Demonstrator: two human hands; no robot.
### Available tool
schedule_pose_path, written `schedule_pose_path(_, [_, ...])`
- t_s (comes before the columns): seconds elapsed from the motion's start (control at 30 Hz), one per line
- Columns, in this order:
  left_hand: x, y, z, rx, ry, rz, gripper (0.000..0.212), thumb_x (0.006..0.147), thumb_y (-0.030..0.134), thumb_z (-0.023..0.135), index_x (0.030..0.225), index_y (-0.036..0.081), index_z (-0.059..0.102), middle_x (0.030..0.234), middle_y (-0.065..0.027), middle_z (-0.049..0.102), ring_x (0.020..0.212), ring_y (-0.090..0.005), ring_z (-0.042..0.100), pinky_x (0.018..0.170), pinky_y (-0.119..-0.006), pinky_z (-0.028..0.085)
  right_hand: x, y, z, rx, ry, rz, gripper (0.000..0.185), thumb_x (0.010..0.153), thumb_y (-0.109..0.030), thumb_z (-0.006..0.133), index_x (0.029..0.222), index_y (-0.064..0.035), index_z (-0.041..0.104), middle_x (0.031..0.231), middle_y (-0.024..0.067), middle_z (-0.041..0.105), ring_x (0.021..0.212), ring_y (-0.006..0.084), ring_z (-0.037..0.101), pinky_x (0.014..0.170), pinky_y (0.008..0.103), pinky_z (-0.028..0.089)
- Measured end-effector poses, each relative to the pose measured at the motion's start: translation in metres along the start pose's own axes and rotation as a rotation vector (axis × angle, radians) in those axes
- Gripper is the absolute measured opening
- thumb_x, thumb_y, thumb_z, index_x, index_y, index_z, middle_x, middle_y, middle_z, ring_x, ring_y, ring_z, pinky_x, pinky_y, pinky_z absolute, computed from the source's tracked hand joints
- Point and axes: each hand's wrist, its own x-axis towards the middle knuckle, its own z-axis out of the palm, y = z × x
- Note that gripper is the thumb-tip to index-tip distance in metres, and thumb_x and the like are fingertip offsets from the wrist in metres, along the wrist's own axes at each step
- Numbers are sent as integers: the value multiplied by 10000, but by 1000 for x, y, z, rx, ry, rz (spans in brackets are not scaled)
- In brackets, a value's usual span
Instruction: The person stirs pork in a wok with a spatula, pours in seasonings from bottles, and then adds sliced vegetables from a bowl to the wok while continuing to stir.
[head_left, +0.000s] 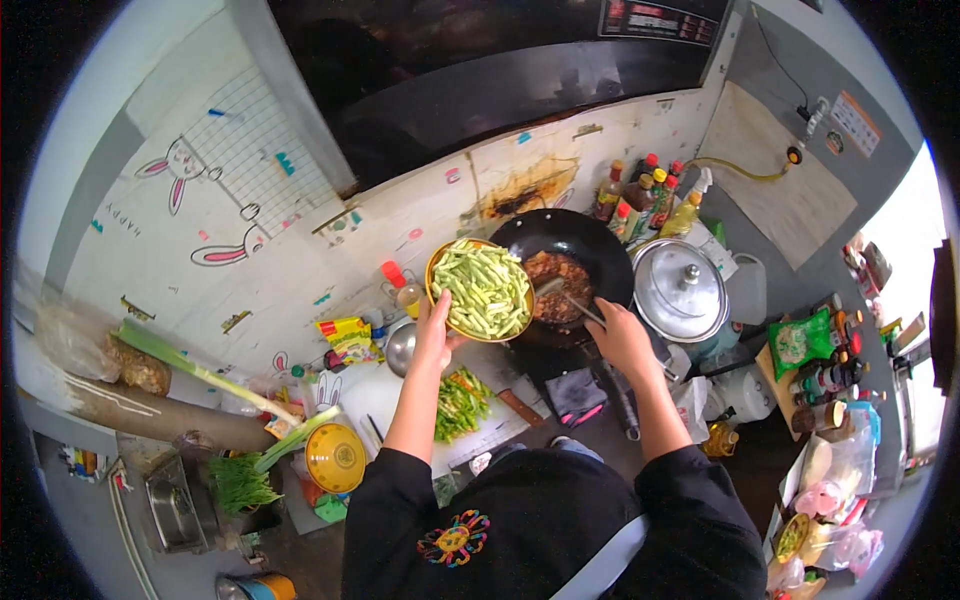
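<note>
My left hand (433, 328) grips the rim of a yellow bowl (433, 276) heaped with cut green beans (481, 289), held level beside the wok's left edge. The black wok (607, 247) holds browned, chopped food in dark sauce (559, 296). In my right hand (622, 337) is the handle of a metal cooking utensil (551, 286), its head resting in that food. Below the bowl, chopped green vegetables with orange pieces (459, 405) lie on a white cutting board (480, 444), beside a knife's brown wooden handle (521, 407).
Sauce bottles (637, 196) stand behind the wok, and a lidded steel pot (679, 289) is at its right. A steel bowl (401, 349) and a yellow packet (349, 340) are left of the board. A dark cloth (576, 396) lies before the wok. Farther left are a leek (202, 369) and a sink (174, 502).
</note>
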Motion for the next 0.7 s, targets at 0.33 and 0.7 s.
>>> schedule_pose_path(0.33, [58, -3, 101, 680, 54, 533, 431, 801, 283, 680, 1110, 11, 550, 1021, -146, 626, 906, -255, 618, 778, -328, 474, -46, 102, -23, -178, -293, 129, 208, 844, -133, 467, 1008, -20, 527, 845, 195, 644, 812, 368, 627, 712, 460, 502])
schedule_pose_path(0.7, [33, -19, 145, 1360, 152, 933, 863, 683, 320, 766, 1336, -11, 308, 1128, -222, 451, 1051, -377, 462, 905, -435, 403, -58, 110, -126, -230, -201, 97, 300, 766, -162, 617, 1050, -69, 586, 862, 167, 646, 858, 344, 608, 747, 442, 468])
